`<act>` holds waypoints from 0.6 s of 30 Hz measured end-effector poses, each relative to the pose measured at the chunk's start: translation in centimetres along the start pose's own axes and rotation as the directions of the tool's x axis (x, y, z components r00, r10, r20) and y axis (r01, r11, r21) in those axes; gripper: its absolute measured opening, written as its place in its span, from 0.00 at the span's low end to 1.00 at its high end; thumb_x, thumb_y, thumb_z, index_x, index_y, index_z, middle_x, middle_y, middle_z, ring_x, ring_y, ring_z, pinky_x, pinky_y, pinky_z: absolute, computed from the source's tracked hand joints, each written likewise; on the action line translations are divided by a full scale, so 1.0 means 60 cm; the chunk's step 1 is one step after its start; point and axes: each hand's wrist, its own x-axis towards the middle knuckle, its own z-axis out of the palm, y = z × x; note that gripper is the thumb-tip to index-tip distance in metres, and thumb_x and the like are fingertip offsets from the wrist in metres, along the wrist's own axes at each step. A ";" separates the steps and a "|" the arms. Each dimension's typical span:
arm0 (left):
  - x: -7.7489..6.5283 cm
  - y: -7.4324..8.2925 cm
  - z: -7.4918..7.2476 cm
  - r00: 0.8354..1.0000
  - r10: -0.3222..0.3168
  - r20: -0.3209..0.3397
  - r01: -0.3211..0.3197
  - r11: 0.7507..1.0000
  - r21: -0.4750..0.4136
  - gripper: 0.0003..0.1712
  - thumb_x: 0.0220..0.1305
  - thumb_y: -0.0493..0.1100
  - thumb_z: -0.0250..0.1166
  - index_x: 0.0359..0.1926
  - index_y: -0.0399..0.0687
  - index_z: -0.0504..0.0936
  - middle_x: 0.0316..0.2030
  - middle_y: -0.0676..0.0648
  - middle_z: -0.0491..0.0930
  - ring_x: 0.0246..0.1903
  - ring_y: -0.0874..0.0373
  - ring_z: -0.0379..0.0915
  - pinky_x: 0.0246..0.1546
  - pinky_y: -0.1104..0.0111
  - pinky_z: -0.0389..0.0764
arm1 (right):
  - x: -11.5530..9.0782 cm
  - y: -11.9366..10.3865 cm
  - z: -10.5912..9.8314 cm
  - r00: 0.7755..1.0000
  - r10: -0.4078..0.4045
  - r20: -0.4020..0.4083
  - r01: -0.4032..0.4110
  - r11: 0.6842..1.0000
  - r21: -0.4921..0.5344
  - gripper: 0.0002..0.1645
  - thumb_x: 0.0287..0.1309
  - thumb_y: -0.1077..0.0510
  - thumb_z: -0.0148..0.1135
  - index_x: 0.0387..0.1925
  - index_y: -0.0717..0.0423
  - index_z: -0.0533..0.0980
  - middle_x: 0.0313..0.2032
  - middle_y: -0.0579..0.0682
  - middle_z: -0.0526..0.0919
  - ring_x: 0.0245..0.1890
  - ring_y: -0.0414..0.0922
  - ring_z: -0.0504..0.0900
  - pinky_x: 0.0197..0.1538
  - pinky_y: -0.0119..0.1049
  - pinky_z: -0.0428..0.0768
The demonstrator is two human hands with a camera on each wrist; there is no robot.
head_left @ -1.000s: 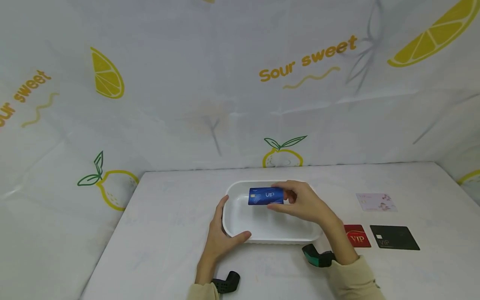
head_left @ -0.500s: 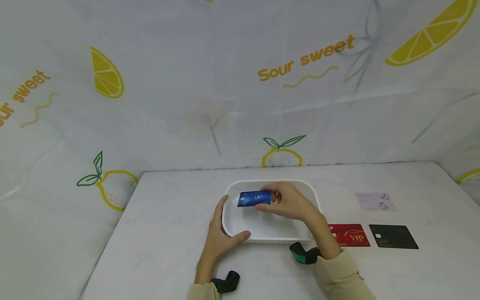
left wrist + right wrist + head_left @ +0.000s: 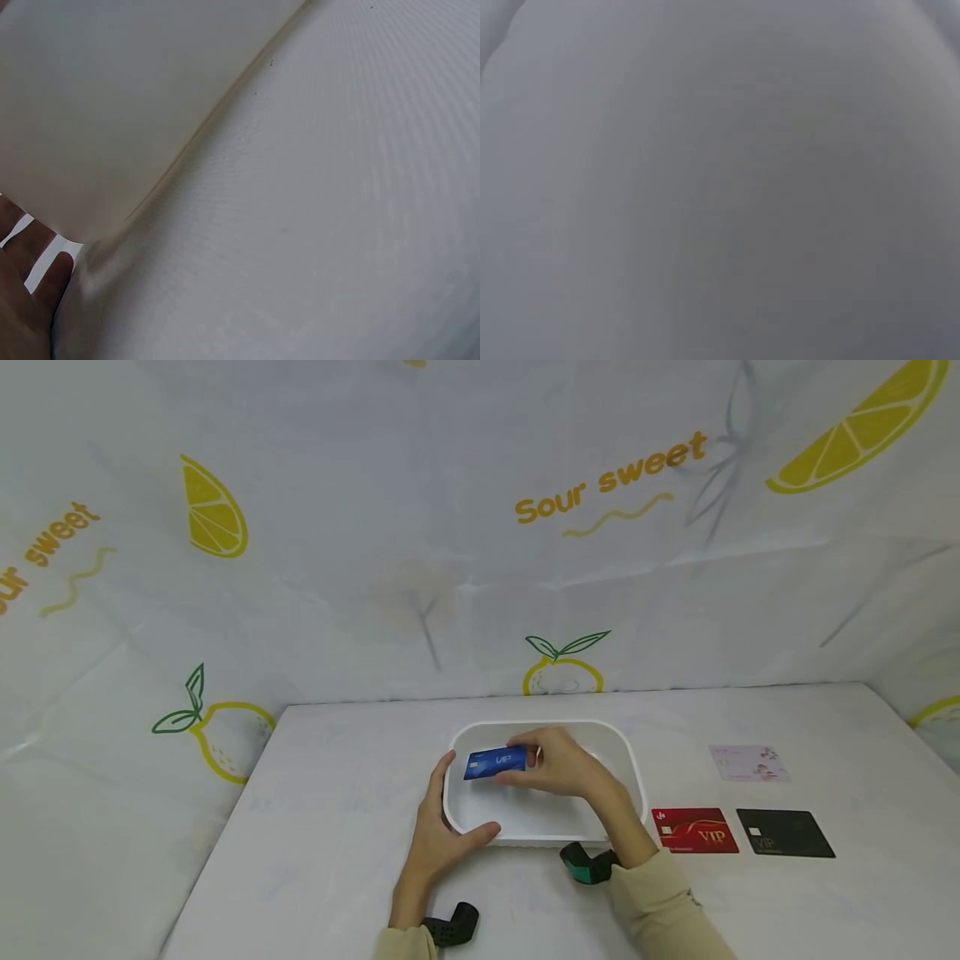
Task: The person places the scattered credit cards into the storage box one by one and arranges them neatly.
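Observation:
In the head view, a blue VIP card (image 3: 491, 763) is pinched between the thumb and fingers of my right hand (image 3: 558, 767). The card is tilted and held over the inside of a white tray (image 3: 551, 842), towards its left part. My left hand (image 3: 438, 827) rests against the tray's left front corner, the fingers along the left side and the thumb at the front rim. Close up in the left wrist view, the fingers (image 3: 52, 281) touch the tray's outer wall (image 3: 127, 112). Only a blurred pale surface (image 3: 720, 180) fills the right wrist view.
Right of the tray, a red VIP card (image 3: 696, 832) and a black VIP card (image 3: 785, 833) lie side by side on the white table (image 3: 337, 793). Behind them lies a pale pink card (image 3: 748, 763). A lemon-printed cloth (image 3: 337, 568) hangs behind the table.
My right hand has carried the blue card leftwards and slightly down over the tray, tilting it. The red card is now fully uncovered. The left hand has stayed put.

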 end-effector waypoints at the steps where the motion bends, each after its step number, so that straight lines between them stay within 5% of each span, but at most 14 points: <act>1: 0.000 0.000 0.000 1.000 0.001 -0.001 -0.001 1.000 0.001 0.67 0.44 0.54 0.83 0.80 0.53 0.53 0.73 0.38 0.68 0.59 0.45 0.76 0.53 0.68 0.79 | 0.001 0.000 0.002 1.000 0.006 0.005 -0.006 1.000 -0.002 0.31 0.54 0.47 0.77 0.52 0.66 0.83 0.28 0.48 0.80 0.28 0.38 0.71 0.30 0.27 0.69; 18: 0.002 -0.003 0.001 0.999 -0.037 -0.005 0.037 0.999 -0.001 0.67 0.43 0.51 0.83 0.80 0.56 0.54 0.74 0.40 0.67 0.62 0.48 0.73 0.57 0.69 0.77 | 0.013 0.022 0.028 0.999 0.005 0.044 -0.006 1.000 0.015 0.28 0.55 0.50 0.76 0.48 0.70 0.82 0.19 0.43 0.72 0.21 0.34 0.67 0.25 0.26 0.65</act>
